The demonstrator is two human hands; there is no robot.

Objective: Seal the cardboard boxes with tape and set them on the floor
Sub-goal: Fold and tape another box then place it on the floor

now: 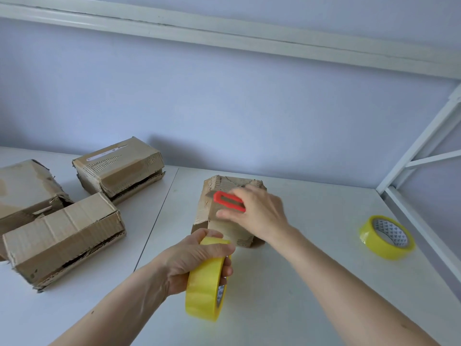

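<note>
Cardboard box under work stands on the white tabletop, near its middle, just beyond both hands. Nearest the camera, the left hand grips a yellow tape roll, fingers curled over the top of the roll and thumb on its near side; the roll is held on edge, raised off the tabletop, just before the box's near face. Whether a strip of tape runs from roll to box cannot be told. Beyond it, the right hand rests over the top of the box and holds a red cutter, the fingers curled round its rear part; the cutter's tip points left and lies against the upper part of the box.

To the right, well apart from the box, a second yellow tape roll lies flat on the tabletop. To the left stand three further boxes: a near box, a box at the left edge with torn flaps, and a far box carrying a white label on top. All three show gaps along their lower seams. Behind everything rises a pale wall, and a white metal frame stands at the right.
</note>
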